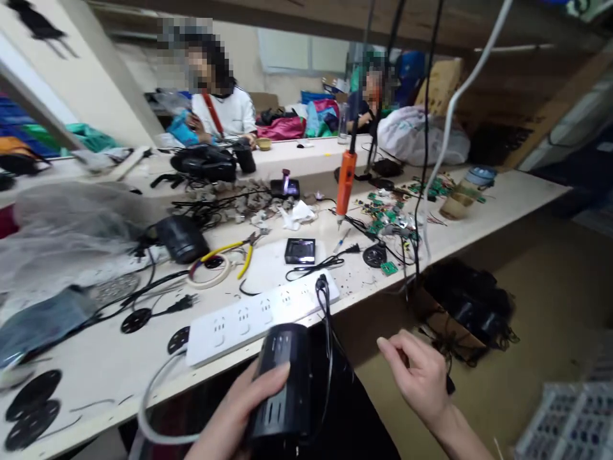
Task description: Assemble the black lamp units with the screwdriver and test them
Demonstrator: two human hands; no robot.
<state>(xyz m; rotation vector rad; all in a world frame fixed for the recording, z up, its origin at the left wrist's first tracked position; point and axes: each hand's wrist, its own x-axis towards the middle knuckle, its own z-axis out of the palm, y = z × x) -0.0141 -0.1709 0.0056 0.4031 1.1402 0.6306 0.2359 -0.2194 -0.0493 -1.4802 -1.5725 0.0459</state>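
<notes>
My left hand [258, 390] is wrapped round a black plastic housing [282, 383] with slots in its side, held in front of the table's edge. The thumb lies along the housing's near face. Off to the right, past the table edge, my right hand [419, 377] is raised with fingers curled and thumb against the forefinger; whatever it may hold is hidden. Just beyond the housing lies a white power strip [258, 316], with a black plug [322, 284] in its right end and its cord hanging over the edge.
An orange electric screwdriver [345, 182] hangs above the table. Yellow-handled pliers [245, 259], a tape roll [211, 275], a small black box [300, 251] and green circuit boards [383, 220] lie around. A carton [453, 329] of black parts stands on the floor. Two people sit opposite.
</notes>
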